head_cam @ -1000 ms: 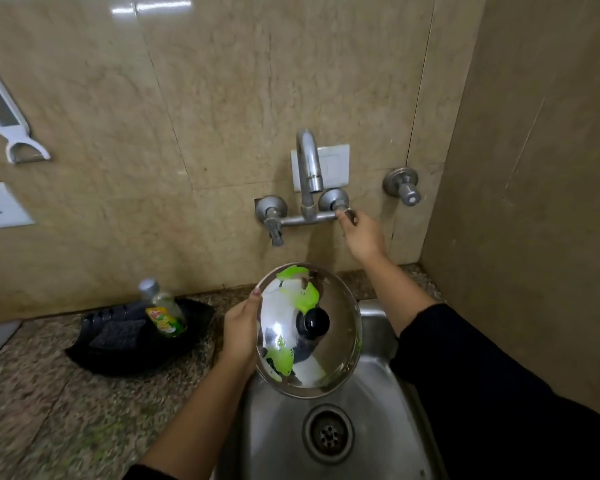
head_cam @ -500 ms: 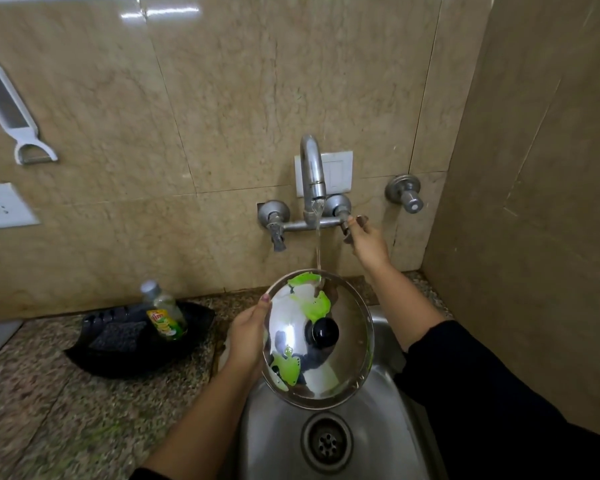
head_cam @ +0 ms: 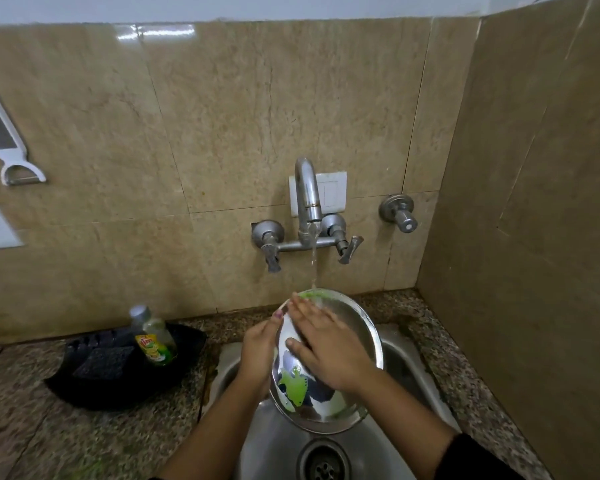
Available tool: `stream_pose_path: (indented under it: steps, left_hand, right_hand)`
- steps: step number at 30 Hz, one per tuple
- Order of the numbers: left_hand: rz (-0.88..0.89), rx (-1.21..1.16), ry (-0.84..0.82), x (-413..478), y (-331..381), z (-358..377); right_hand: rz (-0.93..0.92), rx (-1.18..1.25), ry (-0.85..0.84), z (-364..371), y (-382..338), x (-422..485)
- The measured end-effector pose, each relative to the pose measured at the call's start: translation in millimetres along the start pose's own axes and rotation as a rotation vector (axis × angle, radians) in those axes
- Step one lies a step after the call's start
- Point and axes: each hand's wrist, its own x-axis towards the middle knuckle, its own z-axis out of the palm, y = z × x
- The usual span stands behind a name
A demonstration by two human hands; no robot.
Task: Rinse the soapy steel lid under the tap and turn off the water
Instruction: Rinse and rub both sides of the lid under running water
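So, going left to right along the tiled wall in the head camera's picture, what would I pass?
white peeler → left tap handle → tap spout → right tap handle → wall valve

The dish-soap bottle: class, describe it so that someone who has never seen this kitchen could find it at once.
Start at the steel sink and look left along the speckled counter to the black tray. In its right half sits a clear bottle with a grey cap. Its yellow-and-green label sets it apart from the dark scrub pad beside it.
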Motion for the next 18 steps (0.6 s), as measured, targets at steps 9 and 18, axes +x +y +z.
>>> stream_pose_path:
  steps: [9, 18]
  left_hand:
    - [-0.004, -0.002, 0.009, -0.7, -0.4, -4.2]
    - [0.044, -0.023, 0.054, -2.3, 0.8, -10.2]
  right_hand:
    - [0.066, 0.087, 0.047, -5.8, 7.1, -5.4]
    - [0.100, 0.141, 0.127, -6.2, 5.0, 0.5]
